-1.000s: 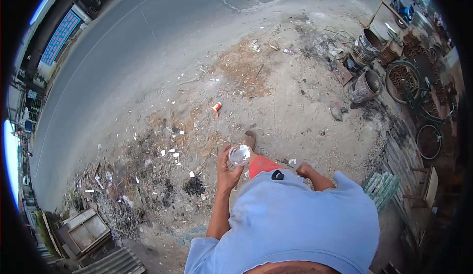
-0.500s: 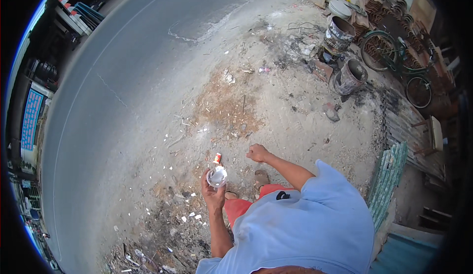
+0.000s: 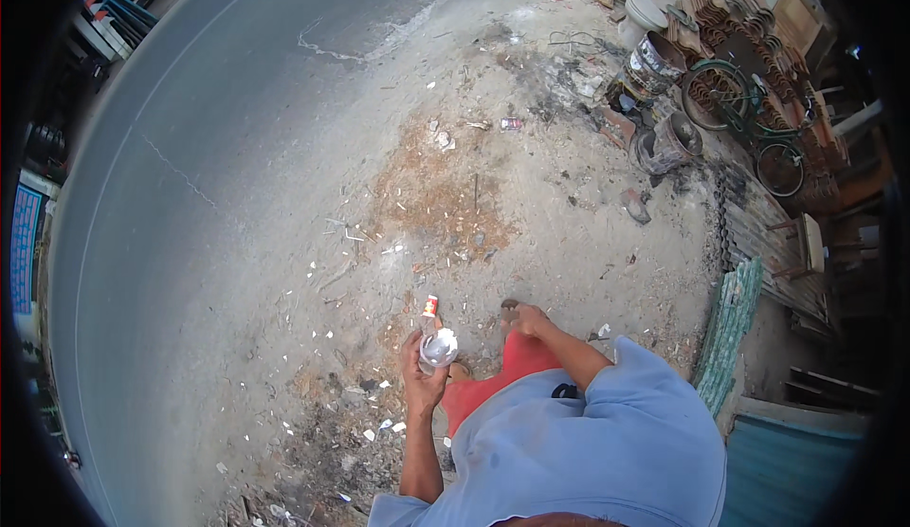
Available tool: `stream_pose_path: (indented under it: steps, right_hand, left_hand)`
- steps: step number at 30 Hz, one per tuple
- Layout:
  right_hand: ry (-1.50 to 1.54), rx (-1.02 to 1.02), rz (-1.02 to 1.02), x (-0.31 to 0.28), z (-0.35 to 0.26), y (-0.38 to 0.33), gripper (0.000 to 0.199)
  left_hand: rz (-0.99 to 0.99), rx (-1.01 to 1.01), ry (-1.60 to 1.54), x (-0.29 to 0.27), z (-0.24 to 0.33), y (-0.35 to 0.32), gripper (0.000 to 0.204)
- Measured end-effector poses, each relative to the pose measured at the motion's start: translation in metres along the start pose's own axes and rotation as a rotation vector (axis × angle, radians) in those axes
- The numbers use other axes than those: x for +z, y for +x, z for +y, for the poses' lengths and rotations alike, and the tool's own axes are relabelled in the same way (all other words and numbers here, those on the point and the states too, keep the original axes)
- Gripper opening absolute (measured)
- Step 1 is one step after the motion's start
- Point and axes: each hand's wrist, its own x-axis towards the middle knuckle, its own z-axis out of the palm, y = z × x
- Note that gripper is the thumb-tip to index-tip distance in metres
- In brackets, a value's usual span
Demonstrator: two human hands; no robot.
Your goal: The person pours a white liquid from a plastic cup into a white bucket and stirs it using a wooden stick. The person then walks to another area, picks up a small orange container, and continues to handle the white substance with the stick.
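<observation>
My left hand (image 3: pixel 425 382) is closed around a clear plastic cup (image 3: pixel 438 348) with a whitish inside; what it contains is hard to make out. Just beyond the cup's rim shows a small red and white piece (image 3: pixel 431 305), with something clear below it; I cannot tell whether the same hand holds it. Over my right knee hangs my right hand (image 3: pixel 525 318), its fingers smeared by motion, close to a dark sandal (image 3: pixel 510 305). Nothing can be made out in it.
Scraps of litter and charred patches cover the dirt ground (image 3: pixel 569 271). A grey road (image 3: pixel 218 129) curves along the left. To the right stand dirty buckets (image 3: pixel 676 140), a green bicycle (image 3: pixel 718 96), stacked roof tiles (image 3: pixel 716 8) and green corrugated sheets (image 3: pixel 728 323).
My left hand and the cup have shifted slightly right and nearer. My right hand has dropped nearer to my body and to the right. The view has turned a little.
</observation>
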Motion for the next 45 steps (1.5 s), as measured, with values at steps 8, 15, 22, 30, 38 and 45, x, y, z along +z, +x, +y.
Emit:
stream_pose_path:
  steps: [8, 15, 22, 30, 38, 45]
  right_hand:
    - [-0.331, -0.157, -0.221, 0.089, -0.072, 0.136, 0.077]
    - [-0.476, -0.137, -0.373, 0.186, -0.169, 0.261, 0.088]
    - [-0.559, -0.232, -0.179, 0.32, -0.174, 0.362, 0.084]
    - [0.43, -0.06, -0.496, 0.296, -0.112, 0.398, 0.061]
    - [1.268, -0.193, -0.841, 0.08, -0.149, 0.215, 0.06]
    - [1.25, -0.323, -0.945, -0.02, -0.203, 0.049, 0.071]
  left_hand:
    - [0.126, -0.321, 0.03, 0.015, -0.097, -0.032, 0.053]
    - [0.297, -0.449, -0.131, 0.092, -0.226, -0.021, 0.053]
    - [0.374, -0.439, -0.376, 0.127, -0.321, -0.029, 0.057]
    - [0.375, -0.532, -0.335, 0.111, -0.337, -0.037, 0.054]
    - [0.019, -0.25, -0.009, 0.049, -0.233, 0.004, 0.058]
    - [-0.186, 0.085, 0.176, -0.02, -0.095, 0.068, 0.059]
